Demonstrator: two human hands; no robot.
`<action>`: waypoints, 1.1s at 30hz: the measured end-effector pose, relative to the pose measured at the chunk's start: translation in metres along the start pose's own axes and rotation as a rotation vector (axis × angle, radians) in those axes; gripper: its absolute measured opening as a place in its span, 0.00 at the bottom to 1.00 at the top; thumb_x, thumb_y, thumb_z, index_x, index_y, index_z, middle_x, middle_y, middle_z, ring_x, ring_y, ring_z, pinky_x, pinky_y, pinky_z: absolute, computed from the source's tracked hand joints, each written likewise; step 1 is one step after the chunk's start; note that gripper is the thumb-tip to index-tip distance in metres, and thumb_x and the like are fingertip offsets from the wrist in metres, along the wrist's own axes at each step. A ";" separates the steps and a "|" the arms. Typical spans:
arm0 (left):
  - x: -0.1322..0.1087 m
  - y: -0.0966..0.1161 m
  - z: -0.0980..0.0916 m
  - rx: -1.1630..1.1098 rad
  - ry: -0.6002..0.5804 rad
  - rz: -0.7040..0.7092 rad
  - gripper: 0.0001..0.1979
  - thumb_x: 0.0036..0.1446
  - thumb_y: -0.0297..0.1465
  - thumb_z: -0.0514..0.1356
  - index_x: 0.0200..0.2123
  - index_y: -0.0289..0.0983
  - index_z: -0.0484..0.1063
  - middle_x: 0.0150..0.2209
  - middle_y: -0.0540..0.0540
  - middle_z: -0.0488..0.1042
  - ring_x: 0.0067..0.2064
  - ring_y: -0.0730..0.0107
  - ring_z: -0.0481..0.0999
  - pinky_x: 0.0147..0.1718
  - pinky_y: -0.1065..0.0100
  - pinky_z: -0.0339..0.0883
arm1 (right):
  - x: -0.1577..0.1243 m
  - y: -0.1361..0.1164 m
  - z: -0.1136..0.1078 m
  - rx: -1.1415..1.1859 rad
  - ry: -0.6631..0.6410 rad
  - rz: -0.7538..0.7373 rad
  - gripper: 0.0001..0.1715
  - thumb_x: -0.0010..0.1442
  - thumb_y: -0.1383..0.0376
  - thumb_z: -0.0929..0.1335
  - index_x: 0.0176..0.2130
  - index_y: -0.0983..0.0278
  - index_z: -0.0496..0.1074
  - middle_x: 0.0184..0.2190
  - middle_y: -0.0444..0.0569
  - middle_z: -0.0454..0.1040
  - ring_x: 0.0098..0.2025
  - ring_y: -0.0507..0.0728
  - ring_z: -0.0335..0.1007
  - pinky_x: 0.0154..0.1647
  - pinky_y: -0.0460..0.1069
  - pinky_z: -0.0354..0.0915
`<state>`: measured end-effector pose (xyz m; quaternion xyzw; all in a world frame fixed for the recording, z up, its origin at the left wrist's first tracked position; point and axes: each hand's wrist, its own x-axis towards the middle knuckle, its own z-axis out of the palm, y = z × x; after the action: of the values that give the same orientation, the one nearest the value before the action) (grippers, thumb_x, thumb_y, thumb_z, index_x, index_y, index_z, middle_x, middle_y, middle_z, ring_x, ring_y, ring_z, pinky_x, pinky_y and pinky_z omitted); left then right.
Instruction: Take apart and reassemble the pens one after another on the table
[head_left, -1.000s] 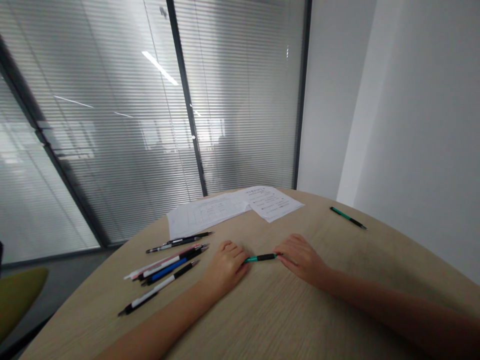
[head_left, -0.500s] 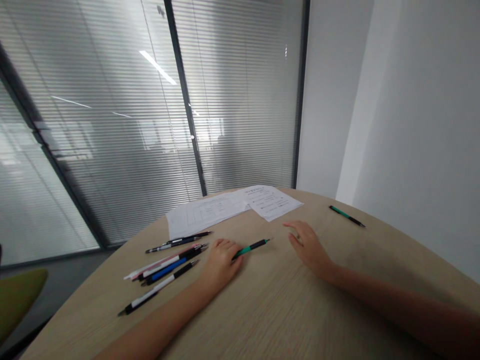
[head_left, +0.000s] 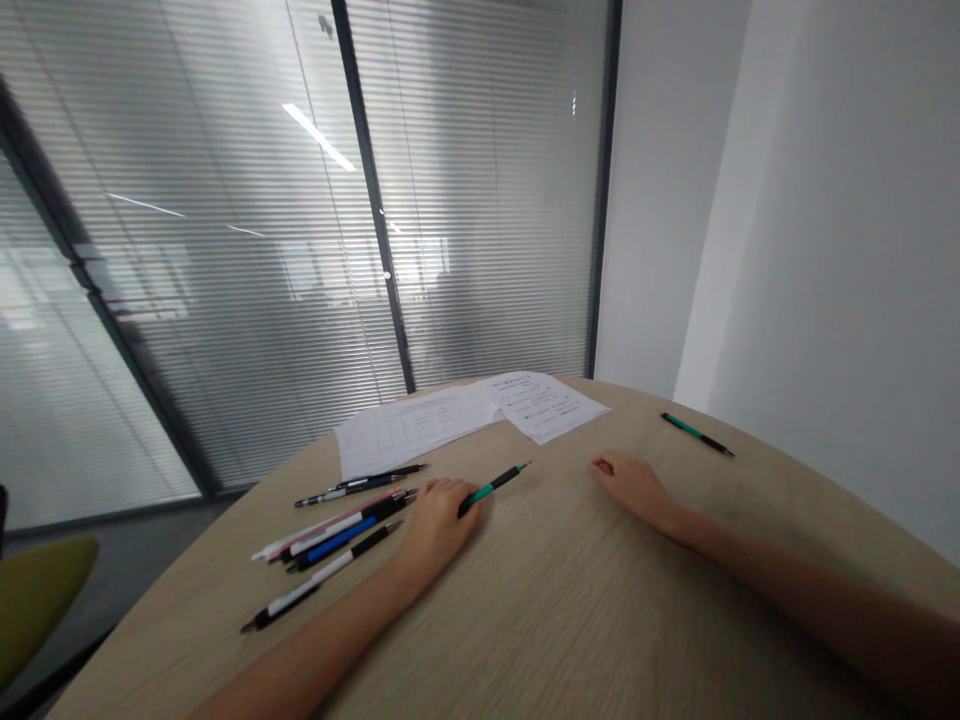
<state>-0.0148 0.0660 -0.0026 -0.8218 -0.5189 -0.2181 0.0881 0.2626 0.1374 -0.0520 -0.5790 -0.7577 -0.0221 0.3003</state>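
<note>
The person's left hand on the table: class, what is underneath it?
One end of a green-and-black pen disappears under the left hand, on the wood-grain tabletop. Whatever else lies beneath the palm is covered.

A teal-and-black pen [head_left: 491, 489] lies on the pale, wood-grained desk [head_left: 540, 610], near a black-and-white pen [head_left: 315, 580] and a blue-and-black pen [head_left: 330, 540]; grey horizontal stripes cover the window blinds [head_left: 225, 300].

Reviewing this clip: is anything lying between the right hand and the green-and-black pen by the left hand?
Nothing visible. Only bare wood-grain tabletop lies between the right hand and the green-and-black pen, whose lower end meets the left hand.
</note>
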 end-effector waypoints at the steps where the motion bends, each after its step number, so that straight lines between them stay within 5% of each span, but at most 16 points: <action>1: 0.000 0.001 0.000 0.015 -0.007 0.011 0.07 0.50 0.26 0.52 0.29 0.36 0.70 0.29 0.47 0.74 0.34 0.66 0.71 0.36 0.64 0.59 | 0.000 -0.001 0.000 0.004 -0.009 -0.011 0.10 0.52 0.66 0.61 0.26 0.64 0.71 0.25 0.49 0.72 0.27 0.54 0.67 0.27 0.48 0.60; 10: -0.002 0.004 0.002 0.151 -0.018 0.162 0.06 0.51 0.27 0.53 0.31 0.35 0.69 0.28 0.46 0.72 0.33 0.64 0.69 0.36 0.62 0.57 | 0.001 -0.019 -0.015 0.290 -0.038 -0.220 0.10 0.52 0.68 0.62 0.32 0.65 0.71 0.28 0.48 0.71 0.32 0.53 0.66 0.34 0.49 0.62; 19: -0.004 0.006 0.000 0.136 -0.009 0.189 0.06 0.51 0.26 0.52 0.31 0.36 0.68 0.27 0.47 0.71 0.32 0.65 0.68 0.36 0.61 0.57 | -0.016 -0.052 -0.010 0.833 -0.255 0.041 0.13 0.47 0.64 0.66 0.36 0.64 0.68 0.30 0.47 0.74 0.33 0.53 0.70 0.35 0.50 0.65; 33: -0.003 0.007 -0.001 0.108 -0.014 0.219 0.06 0.51 0.26 0.52 0.30 0.36 0.68 0.26 0.47 0.71 0.32 0.65 0.68 0.36 0.62 0.56 | -0.018 -0.052 -0.008 0.833 -0.276 0.019 0.08 0.47 0.65 0.66 0.32 0.63 0.70 0.26 0.45 0.73 0.29 0.51 0.69 0.31 0.47 0.64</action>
<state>-0.0096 0.0596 -0.0030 -0.8692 -0.4376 -0.1731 0.1518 0.2222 0.1015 -0.0377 -0.4127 -0.7296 0.3658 0.4043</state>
